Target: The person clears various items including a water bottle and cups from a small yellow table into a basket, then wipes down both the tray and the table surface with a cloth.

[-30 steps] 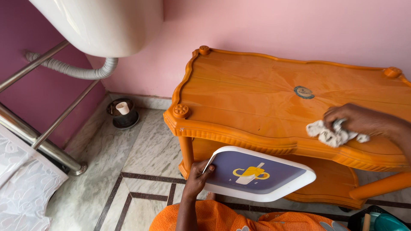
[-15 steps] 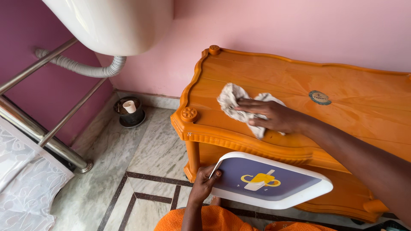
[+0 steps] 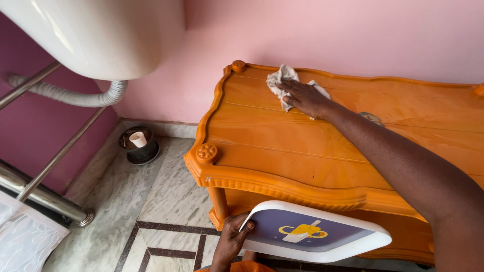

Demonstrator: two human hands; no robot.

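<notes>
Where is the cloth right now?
In the head view, the cloth lies under the right hand at the far left corner of the orange table, near the pink wall.

A single head-worn view looks steeply down and forward from above the orange bench (image 3: 302, 146); it faces the pink wall (image 3: 327, 35) behind it, close enough that the bench fills the right half; a white basin (image 3: 96, 35) hangs at upper left, marble floor (image 3: 151, 201) below; there is no second view to overlap with.
</notes>
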